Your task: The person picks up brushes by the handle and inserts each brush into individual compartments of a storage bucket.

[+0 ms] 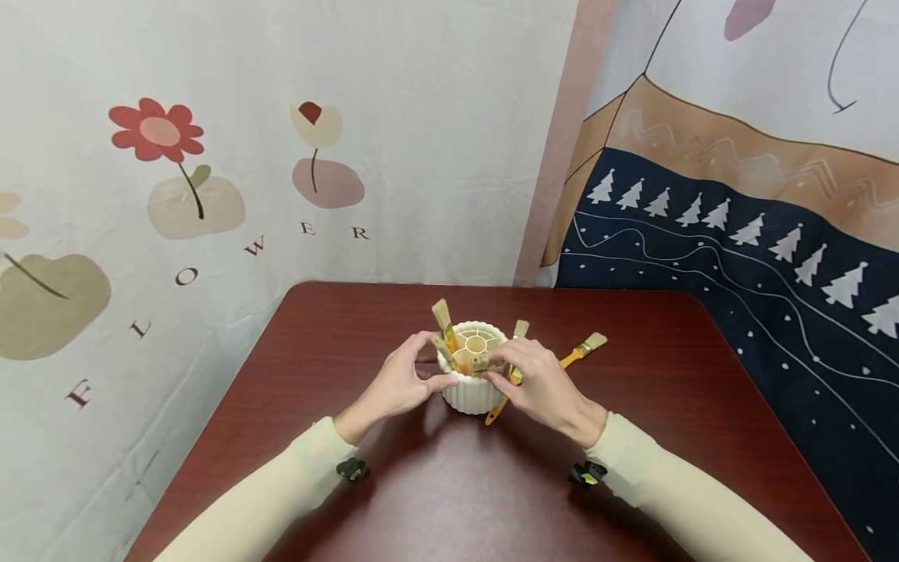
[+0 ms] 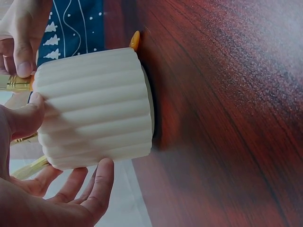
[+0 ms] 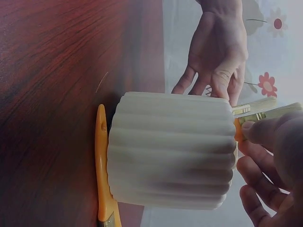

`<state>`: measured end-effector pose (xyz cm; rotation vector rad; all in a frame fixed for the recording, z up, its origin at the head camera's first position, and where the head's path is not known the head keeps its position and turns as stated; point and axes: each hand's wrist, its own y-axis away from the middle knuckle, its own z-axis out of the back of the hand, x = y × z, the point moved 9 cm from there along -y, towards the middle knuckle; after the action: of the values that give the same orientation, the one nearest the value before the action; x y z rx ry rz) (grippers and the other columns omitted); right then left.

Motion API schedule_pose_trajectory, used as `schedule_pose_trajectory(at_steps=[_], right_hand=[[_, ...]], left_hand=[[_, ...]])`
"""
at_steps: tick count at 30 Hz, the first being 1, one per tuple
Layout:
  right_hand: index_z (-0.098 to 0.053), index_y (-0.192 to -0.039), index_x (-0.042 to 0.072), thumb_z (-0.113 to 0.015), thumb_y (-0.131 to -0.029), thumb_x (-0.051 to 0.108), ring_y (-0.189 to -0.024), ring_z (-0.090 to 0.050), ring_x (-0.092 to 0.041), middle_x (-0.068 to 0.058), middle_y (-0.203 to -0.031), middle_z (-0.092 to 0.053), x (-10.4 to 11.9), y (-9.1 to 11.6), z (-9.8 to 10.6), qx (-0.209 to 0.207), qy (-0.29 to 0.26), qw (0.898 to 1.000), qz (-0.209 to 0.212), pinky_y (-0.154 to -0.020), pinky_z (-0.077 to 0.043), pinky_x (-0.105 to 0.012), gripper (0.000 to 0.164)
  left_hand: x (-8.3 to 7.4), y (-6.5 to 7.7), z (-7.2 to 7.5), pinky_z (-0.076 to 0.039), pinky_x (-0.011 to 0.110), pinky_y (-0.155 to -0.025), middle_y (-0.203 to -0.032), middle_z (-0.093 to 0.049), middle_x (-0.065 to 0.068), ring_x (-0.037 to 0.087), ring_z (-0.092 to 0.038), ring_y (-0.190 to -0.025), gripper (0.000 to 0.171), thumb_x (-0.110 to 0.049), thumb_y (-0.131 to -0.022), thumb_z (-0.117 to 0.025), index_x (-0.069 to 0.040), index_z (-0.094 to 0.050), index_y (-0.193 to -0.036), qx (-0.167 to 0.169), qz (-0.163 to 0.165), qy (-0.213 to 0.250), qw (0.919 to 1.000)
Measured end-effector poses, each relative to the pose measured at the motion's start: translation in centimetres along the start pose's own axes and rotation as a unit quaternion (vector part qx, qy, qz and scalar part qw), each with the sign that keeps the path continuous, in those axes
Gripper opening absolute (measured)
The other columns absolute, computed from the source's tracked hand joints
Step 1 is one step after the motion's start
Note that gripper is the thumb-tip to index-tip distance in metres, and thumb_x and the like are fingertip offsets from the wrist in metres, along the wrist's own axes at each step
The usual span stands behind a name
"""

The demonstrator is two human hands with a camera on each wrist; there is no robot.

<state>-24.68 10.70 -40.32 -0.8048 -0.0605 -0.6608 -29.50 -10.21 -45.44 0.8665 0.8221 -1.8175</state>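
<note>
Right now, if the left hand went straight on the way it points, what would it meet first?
The white ribbed holder, most likely: the left hand sits right against its side and rim, though exact contact is hard to judge.

Both arms [image 1: 260, 496] reach forward, kinda angled inward; left hand [image 1: 399, 382] is curved in a wide grip, right hand [image 1: 546, 386] does a little pinch.

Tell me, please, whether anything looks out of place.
A yellow-handled, pale-bristled paintbrush lies on the dark-red table beside the white, ribbed, round holder; others lean inside, so it looks stray.
</note>
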Motion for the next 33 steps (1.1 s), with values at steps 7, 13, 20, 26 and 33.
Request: schedule_pose_trajectory(at_steps=[7,13,20,26,33], right_hand=[[-0.083,-0.113,0.010,-0.098,-0.094,0.007,-0.095,-0.076,-0.020,-0.001,-0.100,-0.083,-0.4,0.3,-0.2,0.005,0.004,1.000,-0.015,-0.079,-0.059,-0.038,0.025],[-0.083,-0.113,0.009,-0.098,-0.094,0.007,-0.098,-0.075,-0.022,-0.003,-0.102,-0.083,-0.7,0.5,-0.2,0.002,0.008,1.000,-0.019,-0.082,-0.061,-0.041,0.025],[-0.083,-0.115,0.008,-0.099,-0.093,0.008,-0.100,-0.075,-0.021,-0.004,-0.104,-0.083,-0.8,0.5,0.0,-0.005,0.003,1.000,-0.015,-0.086,-0.063,-0.042,0.027],[-0.083,-0.121,0.009,-0.100,-0.093,0.009,-0.101,-0.075,-0.022,-0.003,-0.108,-0.083,-0.9,0.6,0.5,-0.011,-0.014,1.000,-0.020,-0.086,-0.065,-0.040,0.032],[-0.084,-0.126,0.010,-0.100,-0.093,0.011,-0.103,-0.077,-0.023,-0.003,-0.115,-0.085,-1.8,1.3,1.2,-0.018,-0.014,0.999,-0.034,-0.089,-0.067,-0.041,0.037]], left_hand=[[0.1,0.0,0.0,-0.072,0.042,-0.099,-0.148,-0.070,0.021,0.043,-0.079,-0.133,0.065,-0.018,-0.097,-0.098,-0.008,-0.066,-0.152,-0.002,0.001,0.002,1.0000],[0.2,-0.2,-0.1,-0.072,0.044,-0.099,-0.148,-0.069,0.022,0.044,-0.079,-0.134,0.063,-0.017,-0.097,-0.098,-0.008,-0.066,-0.151,-0.001,0.000,0.008,1.0000],[0.0,-0.3,-0.1,-0.072,0.042,-0.098,-0.151,-0.069,0.021,0.043,-0.079,-0.133,0.064,-0.018,-0.098,-0.097,-0.008,-0.066,-0.152,0.002,-0.003,0.007,1.0000],[0.1,-0.4,0.0,-0.072,0.039,-0.097,-0.150,-0.069,0.021,0.041,-0.081,-0.132,0.064,-0.019,-0.098,-0.097,-0.008,-0.066,-0.152,0.008,0.000,0.005,1.0000],[0.4,-0.8,0.0,-0.071,0.051,-0.104,-0.159,-0.068,0.025,0.045,-0.079,-0.137,0.065,-0.014,-0.100,-0.095,-0.006,-0.063,-0.156,0.030,0.012,0.027,0.9991]])
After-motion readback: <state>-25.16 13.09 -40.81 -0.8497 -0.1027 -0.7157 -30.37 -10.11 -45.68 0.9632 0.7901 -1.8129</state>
